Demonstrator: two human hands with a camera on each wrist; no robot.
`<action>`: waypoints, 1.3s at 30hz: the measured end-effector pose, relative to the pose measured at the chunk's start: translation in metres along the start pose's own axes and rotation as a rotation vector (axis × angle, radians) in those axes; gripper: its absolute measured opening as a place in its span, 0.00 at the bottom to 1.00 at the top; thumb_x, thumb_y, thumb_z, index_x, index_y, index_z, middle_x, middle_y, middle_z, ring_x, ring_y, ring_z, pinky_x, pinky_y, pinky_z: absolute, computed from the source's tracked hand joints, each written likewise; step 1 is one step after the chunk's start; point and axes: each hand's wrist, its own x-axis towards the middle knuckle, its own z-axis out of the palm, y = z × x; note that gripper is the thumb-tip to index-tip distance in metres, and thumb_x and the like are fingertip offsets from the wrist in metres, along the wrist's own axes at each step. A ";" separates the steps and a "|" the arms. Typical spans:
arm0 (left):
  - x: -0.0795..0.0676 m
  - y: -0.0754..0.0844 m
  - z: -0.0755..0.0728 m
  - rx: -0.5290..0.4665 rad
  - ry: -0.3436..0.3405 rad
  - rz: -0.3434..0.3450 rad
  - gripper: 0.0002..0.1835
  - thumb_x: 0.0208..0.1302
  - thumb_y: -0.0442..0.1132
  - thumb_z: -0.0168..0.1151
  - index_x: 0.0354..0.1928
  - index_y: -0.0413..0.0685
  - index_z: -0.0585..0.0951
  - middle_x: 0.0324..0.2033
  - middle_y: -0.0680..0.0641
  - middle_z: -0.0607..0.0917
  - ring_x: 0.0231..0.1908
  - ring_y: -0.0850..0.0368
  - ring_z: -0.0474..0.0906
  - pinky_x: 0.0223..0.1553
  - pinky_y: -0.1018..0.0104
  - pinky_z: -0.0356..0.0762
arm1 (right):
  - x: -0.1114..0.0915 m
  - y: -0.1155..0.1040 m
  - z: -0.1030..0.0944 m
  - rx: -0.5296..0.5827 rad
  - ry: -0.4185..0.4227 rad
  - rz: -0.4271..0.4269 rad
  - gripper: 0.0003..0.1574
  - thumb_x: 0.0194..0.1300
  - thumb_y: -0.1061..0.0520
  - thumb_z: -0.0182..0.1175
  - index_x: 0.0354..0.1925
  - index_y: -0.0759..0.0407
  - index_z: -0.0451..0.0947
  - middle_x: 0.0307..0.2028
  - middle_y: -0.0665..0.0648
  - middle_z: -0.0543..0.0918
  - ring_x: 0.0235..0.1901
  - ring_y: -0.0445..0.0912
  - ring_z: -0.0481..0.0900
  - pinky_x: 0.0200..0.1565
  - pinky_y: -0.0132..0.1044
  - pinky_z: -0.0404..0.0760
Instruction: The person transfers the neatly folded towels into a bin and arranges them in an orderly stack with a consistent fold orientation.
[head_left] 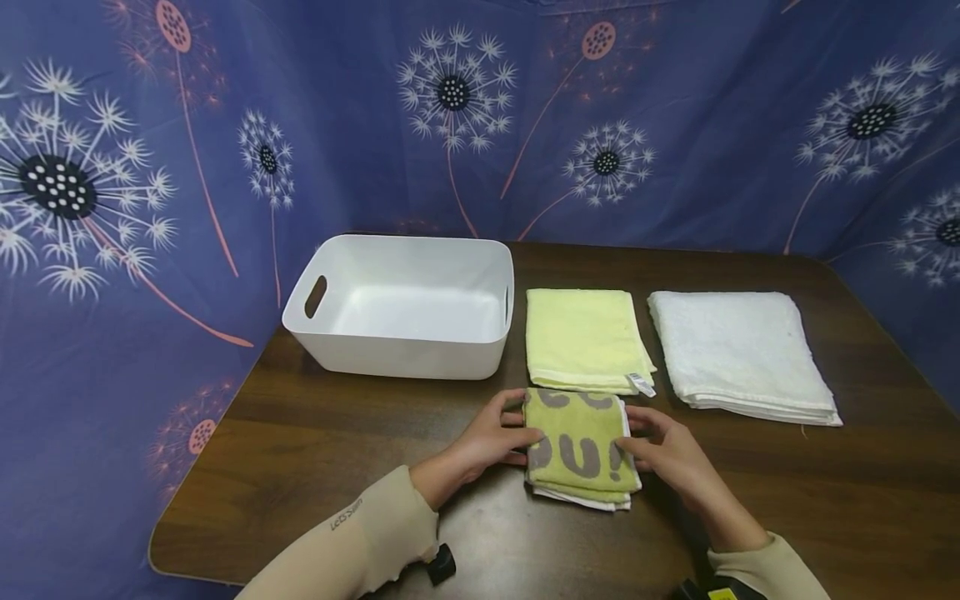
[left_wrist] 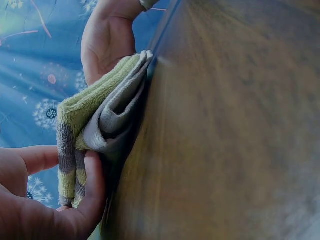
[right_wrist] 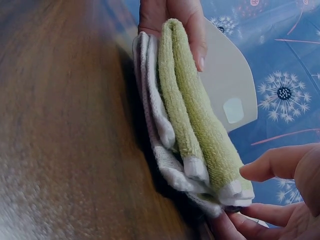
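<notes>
A small folded green towel (head_left: 577, 450) with grey lettering and a white underside lies at the front middle of the table. My left hand (head_left: 491, 437) pinches its left edge, thumb on top; in the left wrist view the fingers (left_wrist: 95, 185) go under the layers. On the opposite side, my right hand (head_left: 671, 454) holds the right edge between thumb and fingers. The right wrist view shows the towel's stacked layers (right_wrist: 192, 120) with white-trimmed ends, the thumb (right_wrist: 275, 162) against the upper layer and the other fingers below.
Behind the green towel lies a folded yellow towel (head_left: 581, 337) with a white tag. A thicker folded white towel (head_left: 742, 350) is to its right. The white plastic bin (head_left: 405, 358) with handle holes stands at the back left. A dandelion-print cloth (head_left: 337, 125) hangs behind the wooden table (head_left: 315, 450).
</notes>
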 end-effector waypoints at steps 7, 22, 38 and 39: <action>-0.001 -0.001 0.002 0.023 0.017 -0.009 0.37 0.57 0.27 0.61 0.67 0.44 0.57 0.45 0.39 0.75 0.34 0.52 0.79 0.27 0.58 0.79 | -0.001 0.000 0.001 0.021 0.012 0.000 0.34 0.59 0.64 0.61 0.60 0.74 0.62 0.50 0.72 0.72 0.38 0.47 0.76 0.32 0.39 0.80; 0.000 0.000 0.005 0.040 0.087 -0.009 0.34 0.58 0.24 0.57 0.65 0.47 0.59 0.46 0.39 0.74 0.30 0.54 0.77 0.23 0.65 0.77 | -0.002 0.000 0.004 0.071 0.012 -0.012 0.33 0.60 0.64 0.60 0.60 0.74 0.62 0.49 0.72 0.71 0.38 0.46 0.76 0.32 0.40 0.81; -0.001 0.017 0.008 -0.093 0.030 0.095 0.33 0.59 0.23 0.56 0.65 0.50 0.62 0.46 0.40 0.75 0.30 0.57 0.77 0.25 0.66 0.77 | 0.001 -0.003 0.007 0.226 0.047 0.009 0.34 0.61 0.64 0.60 0.60 0.73 0.58 0.50 0.70 0.70 0.33 0.40 0.76 0.32 0.35 0.78; -0.001 0.017 0.008 -0.095 0.030 0.096 0.33 0.59 0.23 0.56 0.65 0.50 0.62 0.46 0.40 0.75 0.30 0.57 0.77 0.25 0.65 0.77 | 0.001 -0.003 0.007 0.222 0.061 0.001 0.33 0.60 0.64 0.60 0.60 0.73 0.58 0.50 0.69 0.69 0.32 0.40 0.76 0.32 0.34 0.78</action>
